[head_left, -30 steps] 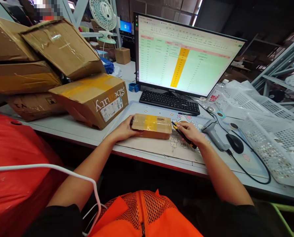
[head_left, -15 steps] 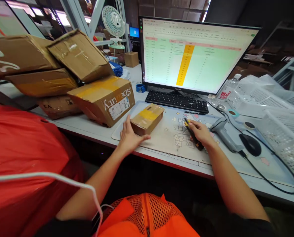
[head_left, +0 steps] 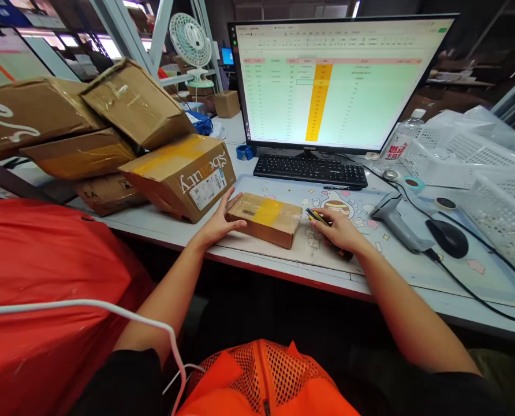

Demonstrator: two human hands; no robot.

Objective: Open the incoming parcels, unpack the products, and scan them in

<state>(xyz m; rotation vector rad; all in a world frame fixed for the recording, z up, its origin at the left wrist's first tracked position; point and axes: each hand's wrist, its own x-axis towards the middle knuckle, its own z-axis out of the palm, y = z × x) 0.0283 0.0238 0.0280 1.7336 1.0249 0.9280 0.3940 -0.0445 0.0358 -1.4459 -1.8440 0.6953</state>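
Note:
A small cardboard parcel (head_left: 269, 218) sealed with yellow tape lies on the desk mat (head_left: 370, 248) in front of the keyboard. My left hand (head_left: 217, 221) rests against its left end, fingers spread along the side. To the parcel's right, my right hand (head_left: 338, 230) is closed round a yellow and black utility knife (head_left: 316, 216). The knife's tip points at the parcel's right end, close to it.
A pile of larger cardboard boxes (head_left: 110, 138) crowds the desk's left. Behind stand a keyboard (head_left: 310, 170) and a monitor (head_left: 335, 81). A barcode scanner (head_left: 396, 221), mouse (head_left: 447, 238) and its cable lie right, beside white mesh baskets (head_left: 500, 214). A red bag (head_left: 45, 289) sits at my left.
The parcel has been turned on the mat and now lies crosswise again. My left hand moved from its near side to its left end. My right hand brought the knife towards the parcel.

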